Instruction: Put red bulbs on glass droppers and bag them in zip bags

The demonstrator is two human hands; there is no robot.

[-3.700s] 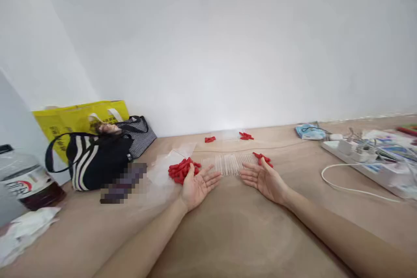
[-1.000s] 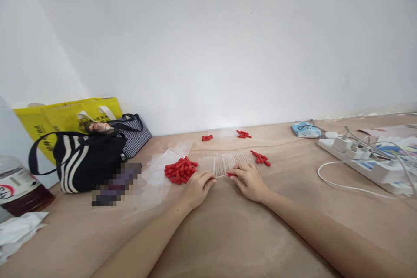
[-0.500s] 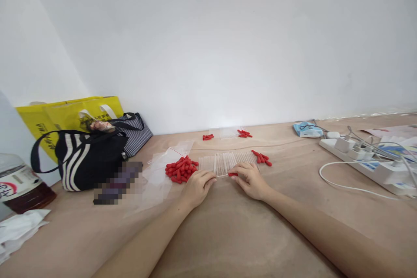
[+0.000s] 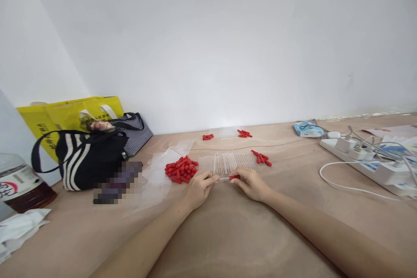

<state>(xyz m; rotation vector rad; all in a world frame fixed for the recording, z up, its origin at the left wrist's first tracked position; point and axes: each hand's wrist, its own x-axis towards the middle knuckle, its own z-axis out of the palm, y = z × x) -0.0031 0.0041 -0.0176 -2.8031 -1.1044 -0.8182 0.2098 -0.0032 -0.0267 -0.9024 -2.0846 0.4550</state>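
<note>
My left hand (image 4: 197, 189) pinches one end of a thin clear tube (image 4: 223, 178) lying just in front of me. A small red cap (image 4: 234, 177) sits at the tube's right end, pinched by my right hand (image 4: 251, 183). Just beyond my fingers lies a row of several clear tubes (image 4: 228, 162) side by side. A pile of red caps (image 4: 180, 169) rests to the left of the row on a clear plastic bag (image 4: 159, 173). A few more red caps (image 4: 261, 157) lie at the row's right end.
Black striped bags (image 4: 93, 156) and a yellow bag (image 4: 65, 117) stand at the left wall, with a bottle (image 4: 19, 184) and white tissue (image 4: 19, 228) nearer. A white power strip (image 4: 368, 160) with cables lies right. More caps and tubes (image 4: 228, 134) sit by the wall.
My palms were open and turned up; they have since turned down onto the tube row. In the last second both hands drew one tube with a red cap toward me, clear of the row.
</note>
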